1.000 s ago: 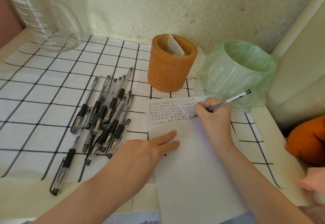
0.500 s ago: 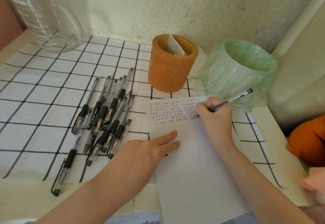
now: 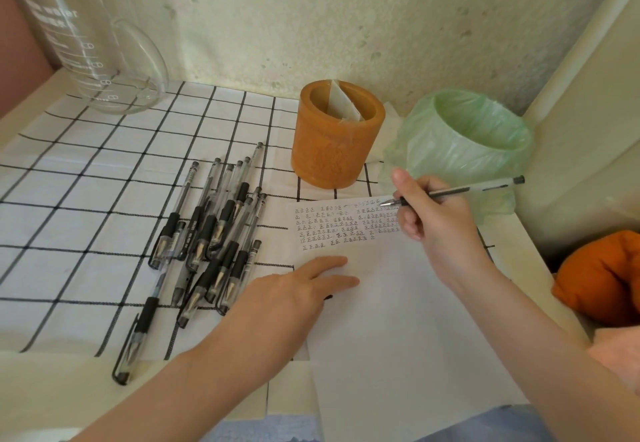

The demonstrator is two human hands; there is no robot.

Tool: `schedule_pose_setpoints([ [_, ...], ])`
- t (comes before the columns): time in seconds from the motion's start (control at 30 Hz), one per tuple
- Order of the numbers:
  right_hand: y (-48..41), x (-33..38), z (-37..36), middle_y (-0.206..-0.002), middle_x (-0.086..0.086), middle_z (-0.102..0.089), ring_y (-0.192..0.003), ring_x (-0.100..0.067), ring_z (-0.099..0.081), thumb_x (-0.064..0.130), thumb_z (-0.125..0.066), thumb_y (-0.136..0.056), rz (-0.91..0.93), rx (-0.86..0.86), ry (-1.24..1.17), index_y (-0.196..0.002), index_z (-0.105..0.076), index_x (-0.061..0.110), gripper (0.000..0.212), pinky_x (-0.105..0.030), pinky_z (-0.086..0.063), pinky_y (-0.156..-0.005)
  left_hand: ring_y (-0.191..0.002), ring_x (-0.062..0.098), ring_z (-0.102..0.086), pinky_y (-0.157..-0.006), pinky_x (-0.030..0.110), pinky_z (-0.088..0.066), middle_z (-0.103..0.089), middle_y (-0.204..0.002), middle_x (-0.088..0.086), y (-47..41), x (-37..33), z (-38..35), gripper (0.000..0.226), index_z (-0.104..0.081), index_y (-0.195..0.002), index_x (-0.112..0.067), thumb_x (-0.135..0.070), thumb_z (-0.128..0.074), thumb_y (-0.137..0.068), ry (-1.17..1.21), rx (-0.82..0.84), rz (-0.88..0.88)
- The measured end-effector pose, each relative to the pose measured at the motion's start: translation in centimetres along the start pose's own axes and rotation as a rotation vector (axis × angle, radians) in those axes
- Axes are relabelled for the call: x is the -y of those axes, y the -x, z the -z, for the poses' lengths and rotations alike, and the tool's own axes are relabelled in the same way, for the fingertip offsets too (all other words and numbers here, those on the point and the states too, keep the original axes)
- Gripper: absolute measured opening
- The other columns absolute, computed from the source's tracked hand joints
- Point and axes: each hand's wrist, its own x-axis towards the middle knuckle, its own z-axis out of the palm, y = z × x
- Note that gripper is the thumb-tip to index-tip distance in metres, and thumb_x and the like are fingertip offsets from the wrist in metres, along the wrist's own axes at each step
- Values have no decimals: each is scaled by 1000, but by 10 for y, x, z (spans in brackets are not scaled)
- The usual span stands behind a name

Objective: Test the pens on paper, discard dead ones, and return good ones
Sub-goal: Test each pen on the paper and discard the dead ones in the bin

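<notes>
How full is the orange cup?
Nearly empty: the cup holds only a white card leaning inside. Its bottom is hidden.

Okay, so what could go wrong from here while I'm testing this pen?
The right hand holding the pen is over the written rows on the paper, so fresh ink could smear. The left hand presses only the paper's left edge; the sheet might swivel. The pile of pens lies right beside it, so a tested pen could get mixed in.
</notes>
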Motion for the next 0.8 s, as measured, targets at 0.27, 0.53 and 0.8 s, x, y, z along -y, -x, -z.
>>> schedule_pose_setpoints([
  [0.27, 43, 5, -13, -55, 1, -49, -45, -10, -42, 40, -71, -63, -167, 246, -245, -61, -61, 19, 24, -15, -29, -39, -56, 4, -43, -57, 15, -39, -46, -69, -9, -7, -22, 30, 44, -24, -123, -39, -22, -45, -88, 688, -78, 257],
  [0.53, 49, 1, -19, -44, -2, -44, -40, -15, -33, 33, -68, -79, -100, 199, -43, -54, -60, 19, 30, -20, -24, -39, -56, -2, -45, -59, 9, -37, -51, -86, -12, -6, -17, 31, 62, 0, -141, -36, -7, -32, -96, 672, -12, 263],
  [0.8, 46, 1, -23, -43, -1, -47, -39, -10, -36, 28, -65, -78, -70, 187, -12, -52, -60, 19, 28, -17, -26, -39, -70, 0, -49, -70, 12, -38, -60, -98, -9, -7, -20, 32, 75, 15, -143, -26, -11, -40, -96, 580, 3, 204],
])
